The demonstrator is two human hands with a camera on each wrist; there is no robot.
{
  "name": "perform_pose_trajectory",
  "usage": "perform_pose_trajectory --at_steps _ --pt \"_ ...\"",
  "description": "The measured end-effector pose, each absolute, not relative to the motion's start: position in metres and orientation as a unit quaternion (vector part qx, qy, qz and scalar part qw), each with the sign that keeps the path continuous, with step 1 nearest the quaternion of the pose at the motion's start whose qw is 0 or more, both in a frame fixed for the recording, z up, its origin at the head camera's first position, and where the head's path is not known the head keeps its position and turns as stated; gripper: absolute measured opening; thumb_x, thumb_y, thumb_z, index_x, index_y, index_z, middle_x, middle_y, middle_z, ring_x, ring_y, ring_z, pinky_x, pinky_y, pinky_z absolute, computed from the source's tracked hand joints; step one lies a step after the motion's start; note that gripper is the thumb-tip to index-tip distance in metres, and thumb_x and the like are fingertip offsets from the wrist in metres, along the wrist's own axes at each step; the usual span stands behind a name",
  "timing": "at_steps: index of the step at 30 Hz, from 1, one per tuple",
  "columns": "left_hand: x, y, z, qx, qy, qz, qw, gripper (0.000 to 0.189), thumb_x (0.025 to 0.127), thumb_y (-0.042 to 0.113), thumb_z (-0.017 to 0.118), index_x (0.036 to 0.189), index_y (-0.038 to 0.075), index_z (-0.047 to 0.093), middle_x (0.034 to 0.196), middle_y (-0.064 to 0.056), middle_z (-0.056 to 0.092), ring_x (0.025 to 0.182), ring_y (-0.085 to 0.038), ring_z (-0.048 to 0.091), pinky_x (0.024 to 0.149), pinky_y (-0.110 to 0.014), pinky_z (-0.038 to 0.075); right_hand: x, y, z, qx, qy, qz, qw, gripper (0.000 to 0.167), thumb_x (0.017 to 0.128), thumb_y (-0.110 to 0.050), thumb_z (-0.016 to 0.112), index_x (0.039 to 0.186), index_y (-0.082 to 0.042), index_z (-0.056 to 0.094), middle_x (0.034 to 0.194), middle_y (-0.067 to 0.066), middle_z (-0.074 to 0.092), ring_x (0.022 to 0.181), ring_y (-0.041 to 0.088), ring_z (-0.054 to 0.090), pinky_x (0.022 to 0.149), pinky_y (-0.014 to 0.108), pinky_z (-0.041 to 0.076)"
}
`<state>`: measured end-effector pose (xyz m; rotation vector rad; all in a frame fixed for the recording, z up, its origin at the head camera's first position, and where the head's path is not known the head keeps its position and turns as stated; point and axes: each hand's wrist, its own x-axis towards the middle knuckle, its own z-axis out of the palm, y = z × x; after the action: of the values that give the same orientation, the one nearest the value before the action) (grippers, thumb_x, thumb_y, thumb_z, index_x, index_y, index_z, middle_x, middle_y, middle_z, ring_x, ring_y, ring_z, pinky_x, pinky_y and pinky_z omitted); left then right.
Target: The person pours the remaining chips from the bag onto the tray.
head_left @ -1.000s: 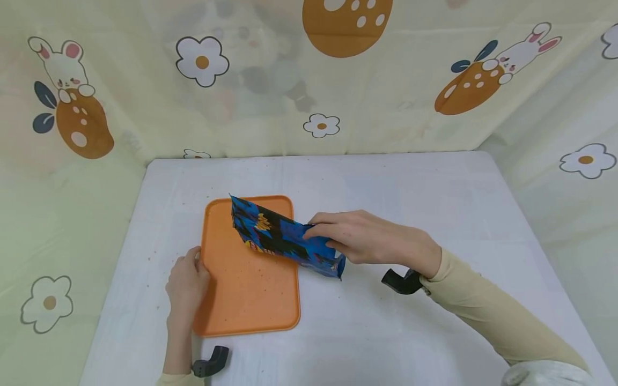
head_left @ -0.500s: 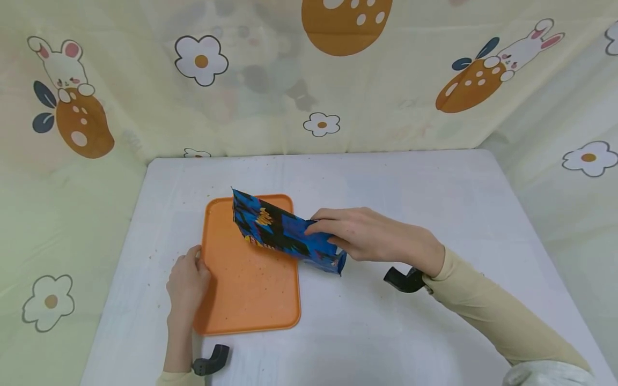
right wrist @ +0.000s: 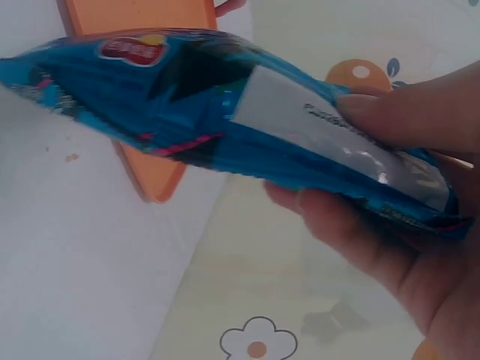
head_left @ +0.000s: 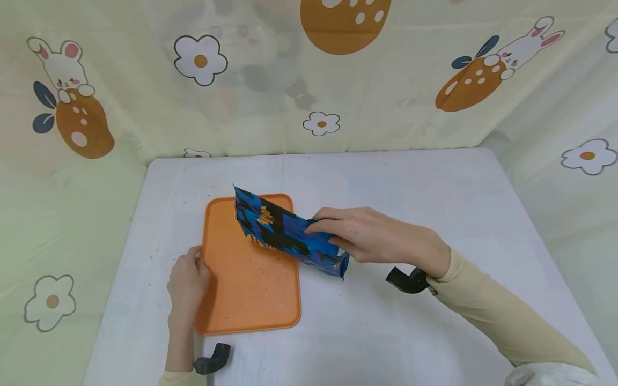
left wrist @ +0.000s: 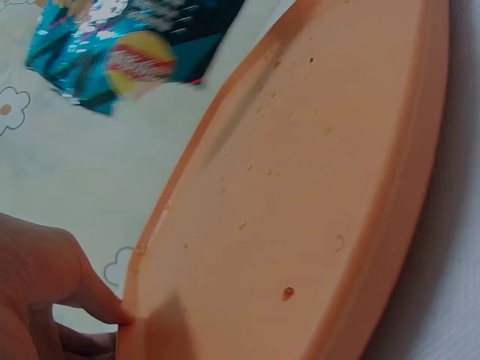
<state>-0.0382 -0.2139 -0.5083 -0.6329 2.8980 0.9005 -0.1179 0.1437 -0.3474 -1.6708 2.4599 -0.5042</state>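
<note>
A blue and black chip bag, with yellow print, is tilted over the right part of an orange tray. My right hand grips the bag near its right end, thumb on one side and fingers on the other in the right wrist view. The bag's far end points to the upper left. At the tray's left edge my left hand pinches the rim; in the left wrist view the thumb lies on the rim and the other fingers are partly hidden behind it. Small crumbs lie on the tray.
The tray rests on a white table, with more crumbs scattered on its surface. A patterned curtain surrounds the back and sides. Black wrist mounts stick out below both wrists.
The bag has shifted slightly right and its left end has risen a little, still in my right hand. My left hand and the tray look nearly unchanged.
</note>
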Motion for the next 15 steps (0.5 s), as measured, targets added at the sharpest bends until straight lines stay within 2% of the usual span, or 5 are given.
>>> perform_pose_trajectory --at_steps 9,15 --pt "-0.037 -0.215 -0.508 -0.203 0.935 0.290 0.018 0.042 0.100 0.006 0.043 0.138 -0.003 0.057 0.109 -0.032 0.064 0.085 -0.041 0.062 0.067 -0.054 0.050 -0.114 0.144 -0.336 -0.564 0.808 -0.165 0.040 0.036 0.095 0.002 0.066 0.131 -0.004 0.066 0.123 0.005 0.065 0.094 0.013 0.065 0.073 0.024 0.054" --pt "-0.038 -0.218 -0.508 -0.200 0.936 0.290 0.016 0.042 0.100 0.007 0.042 0.138 -0.003 0.057 0.109 -0.032 0.065 0.090 -0.045 0.064 0.071 -0.059 0.051 -0.114 0.144 -0.329 -0.562 0.809 -0.169 0.031 0.036 0.095 0.001 0.068 0.130 -0.004 0.067 0.120 0.005 0.065 0.090 0.012 0.064 0.072 0.024 0.054"
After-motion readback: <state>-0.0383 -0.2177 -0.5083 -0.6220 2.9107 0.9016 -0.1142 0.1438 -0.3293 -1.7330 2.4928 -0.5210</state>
